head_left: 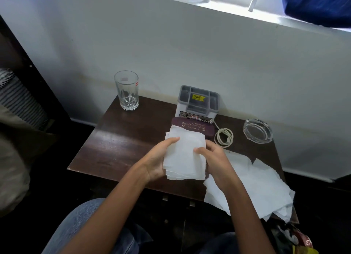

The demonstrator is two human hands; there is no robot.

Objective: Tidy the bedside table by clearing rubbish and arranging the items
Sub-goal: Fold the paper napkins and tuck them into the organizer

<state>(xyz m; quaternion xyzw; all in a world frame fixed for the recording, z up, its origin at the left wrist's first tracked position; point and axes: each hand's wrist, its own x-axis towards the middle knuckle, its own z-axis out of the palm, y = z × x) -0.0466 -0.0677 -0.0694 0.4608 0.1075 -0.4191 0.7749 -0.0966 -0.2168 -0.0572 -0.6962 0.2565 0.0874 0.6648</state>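
The stack of tissues [185, 155] covers the near side of the maroon spectacle case [197, 127] and the fingers of the left hand [157, 162] beneath it. Loose tissues [262, 183] hide the table's [117, 139] near right corner, and crumpled wrappers [296, 240] run off the bottom edge.

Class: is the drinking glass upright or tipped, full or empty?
Upright and empty: the glass stands on its base, rim up, and its patterned bottom shows through with no liquid.
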